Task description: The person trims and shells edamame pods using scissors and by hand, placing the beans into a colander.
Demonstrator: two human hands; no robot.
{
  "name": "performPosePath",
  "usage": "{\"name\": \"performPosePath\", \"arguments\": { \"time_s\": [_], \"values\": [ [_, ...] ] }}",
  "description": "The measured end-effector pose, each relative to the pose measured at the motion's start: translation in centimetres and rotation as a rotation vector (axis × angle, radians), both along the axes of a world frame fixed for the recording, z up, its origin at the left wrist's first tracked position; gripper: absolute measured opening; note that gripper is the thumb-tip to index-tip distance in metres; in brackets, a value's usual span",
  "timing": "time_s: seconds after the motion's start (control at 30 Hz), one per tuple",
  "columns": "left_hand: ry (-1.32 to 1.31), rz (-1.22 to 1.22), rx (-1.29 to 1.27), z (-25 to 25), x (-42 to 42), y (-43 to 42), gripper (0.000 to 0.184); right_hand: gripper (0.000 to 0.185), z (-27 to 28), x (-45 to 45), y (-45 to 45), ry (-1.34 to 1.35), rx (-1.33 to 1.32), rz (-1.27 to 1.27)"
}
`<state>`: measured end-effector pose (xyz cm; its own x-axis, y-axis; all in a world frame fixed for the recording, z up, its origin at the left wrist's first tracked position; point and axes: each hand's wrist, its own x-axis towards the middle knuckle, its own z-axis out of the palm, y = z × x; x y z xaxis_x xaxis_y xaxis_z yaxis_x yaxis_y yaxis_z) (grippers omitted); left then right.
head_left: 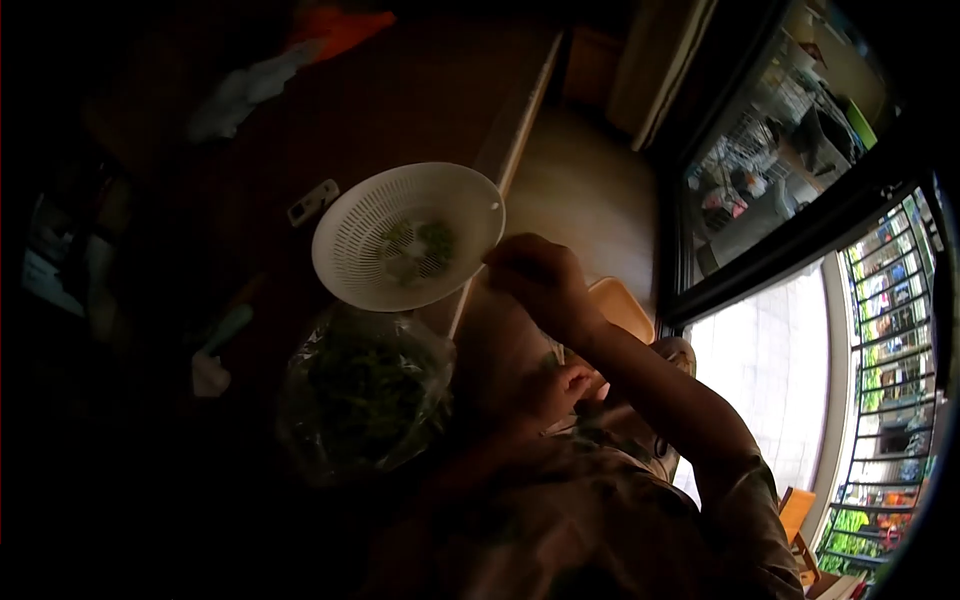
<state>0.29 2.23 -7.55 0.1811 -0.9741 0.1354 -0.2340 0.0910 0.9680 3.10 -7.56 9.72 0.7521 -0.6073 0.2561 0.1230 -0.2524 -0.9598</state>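
My right hand [540, 278] is raised by the near rim of a white slotted colander [350, 205], fingers curled in. Whether it touches the rim or pinches something small is too dark to tell. Lower down and closer to my body, my left hand [568, 388] is closed, with its fingertips pressed together; what they hold, if anything, is hidden. A few green leafy pieces [435, 240] lie at the bottom of the colander. Beside it on the dark table [430, 95] sits a clear plastic bag [370, 395] full of greens.
A white device like a remote control [313, 203] lies behind the colander. A pale green-handled object [230, 328], a whitish cloth or bag [245, 95] and something orange [345, 30] are also on the table. A light tan container [622, 310] stands low beyond my hands, near a glass door.
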Motion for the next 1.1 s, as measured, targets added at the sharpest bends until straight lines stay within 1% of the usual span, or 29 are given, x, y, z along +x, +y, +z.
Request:
{"name": "performPosePath", "arguments": {
  "time_s": [0.07, 0.13, 0.17, 0.27, 0.3, 0.4, 0.43, 0.47, 0.53, 0.57, 0.6, 0.67, 0.7, 0.8, 0.83, 0.9, 0.93, 0.97, 1.0, 1.03, 1.07, 1.1],
  "values": [
    [-0.049, -0.014, 0.081, 0.7, 0.4, 0.3, 0.013, 0.018, -0.8, 3.8, -0.8, 0.023, -0.35, -0.074],
    [-0.131, -0.018, 0.139, 1.5, 0.7, 0.6, 0.012, 0.017, -0.4, 5.9, -1.3, 0.029, -0.425, -0.107],
    [-0.129, 0.011, 0.09, 1.7, 0.7, 0.7, 0.013, 0.017, -0.2, 6.5, -1.2, 0.035, -0.46, -0.122],
    [-0.138, 0.06, 0.014, 2.0, 0.8, 1.0, 0.014, 0.017, 0.0, 6.6, -0.4, 0.041, -0.388, -0.091],
    [-0.09, 0.036, 0.048, 2.2, 0.9, 0.9, 0.015, 0.015, 0.1, 6.3, 0.2, 0.048, -0.356, -0.117],
    [-0.086, -0.006, 0.088, 3.3, 1.4, 1.0, 0.016, 0.013, -0.2, 5.3, 1.7, 0.117, -0.129, 0.018],
    [-0.111, 0.04, 0.043, 1.1, 0.7, 0.4, 0.017, 0.013, -0.2, 5.1, 2.7, 0.13, 0.017, 0.067],
    [-0.138, 0.083, -0.004, -2.9, -0.5, -0.7, 0.018, 0.013, -0.5, 5.0, 3.3, 0.124, 0.035, 0.09],
    [-0.15, 0.068, 0.025, -4.0, -0.6, -0.9, 0.019, 0.013, -0.9, 5.2, 4.0, 0.109, 0.064, 0.127],
    [-0.133, 0.014, 0.104, -1.6, 0.2, -0.2, 0.019, 0.01, -0.5, 5.6, 4.2, 0.078, 0.163, 0.107],
    [-0.116, -0.04, 0.183, 0.2, 0.7, 0.3, 0.02, 0.01, -0.5, 6.0, 3.9, 0.04, 0.146, 0.097],
    [-0.081, 0.03, 0.059, 1.7, 0.6, 0.8, 0.02, 0.009, -0.5, 7.0, 2.7, -0.038, 0.11, 0.082],
    [-0.064, 0.064, -0.005, 2.0, 0.5, 1.0, 0.02, 0.011, 0.3, 7.1, 2.1, 0.017, 0.044, 0.065],
    [0.05, -0.054, 0.045, 0.4, 0.5, 0.5, 0.02, 0.016, -0.6, 8.6, 0.0, 0.01, -0.388, -0.078],
    [0.069, -0.049, 0.069, -0.1, 0.4, 0.4, 0.019, 0.023, -1.3, 8.6, -0.2, 0.048, -0.312, -0.046],
    [0.109, -0.039, 0.119, 1.4, 0.8, 0.8, 0.019, 0.027, -1.5, 8.7, 0.8, 0.098, -0.504, -0.07],
    [0.057, -0.006, 0.084, -0.8, 0.2, 0.2, 0.018, 0.029, -1.7, 8.6, 1.6, 0.124, -0.599, -0.083],
    [0.002, 0.026, 0.049, -4.7, -0.9, -0.9, 0.017, 0.032, -1.6, 8.5, 2.7, 0.15, -0.624, -0.071],
    [-0.014, 0.024, 0.042, -5.7, -1.2, -1.1, 0.017, 0.028, -1.6, 8.4, 3.9, 0.134, -0.65, -0.05],
    [-0.03, 0.022, 0.035, -6.7, -1.4, -1.4, 0.017, 0.024, -1.5, 7.9, 5.3, 0.047, -0.65, 0.029],
    [-0.007, -0.014, 0.055, -6.5, -1.2, -1.3, 0.017, 0.023, -1.7, 7.6, 6.7, 0.046, -0.606, 0.178],
    [0.015, -0.052, 0.075, -5.9, -0.9, -1.1, 0.017, 0.023, -2.4, 7.6, 8.2, 0.054, -0.708, 0.292]
  ]
}}
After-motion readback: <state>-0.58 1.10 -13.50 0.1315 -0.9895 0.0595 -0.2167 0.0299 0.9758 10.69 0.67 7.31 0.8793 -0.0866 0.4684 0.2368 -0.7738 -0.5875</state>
